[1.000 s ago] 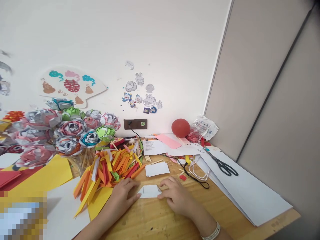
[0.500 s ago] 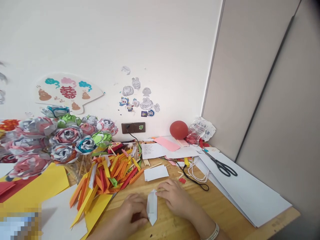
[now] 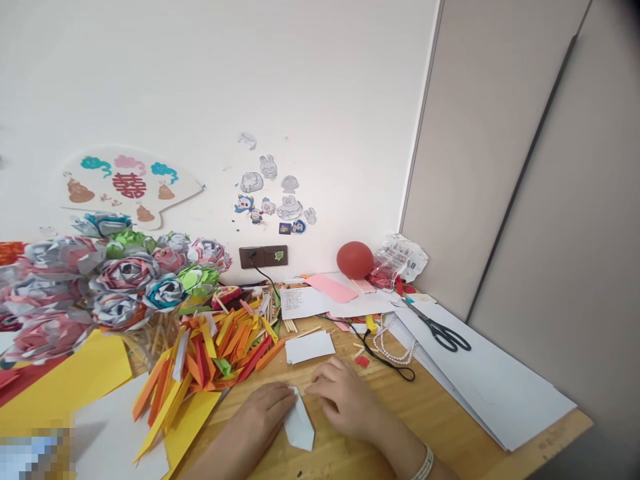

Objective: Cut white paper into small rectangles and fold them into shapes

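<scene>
A small folded white paper (image 3: 300, 425), long and pointed at its near end, lies tilted on the wooden table (image 3: 240, 460). My left hand (image 3: 264, 412) rests along its left edge, fingertips over the upper part and holding it; the thumb is hidden. Just right of the paper is my right hand (image 3: 343, 400), its fingers loosely bent and parted, with nothing seen in them. Beyond both hands lies a stack of white paper slips (image 3: 310, 347). A heap of folded orange, yellow and red paper strips (image 3: 235, 347) lies to the left.
Paper flowers on sticks (image 3: 130, 273) stand at the left, above yellow sheets (image 3: 95, 367). Black-handled scissors (image 3: 443, 333) lie on white sheets (image 3: 505, 387) at the right. A red balloon (image 3: 355, 260), a beaded string (image 3: 395, 357) and a black cord (image 3: 400, 372) are farther back.
The paper's top has swung left, and its near end now points right. My left hand has moved up over its upper edge, and my right fingers have come off the paper.
</scene>
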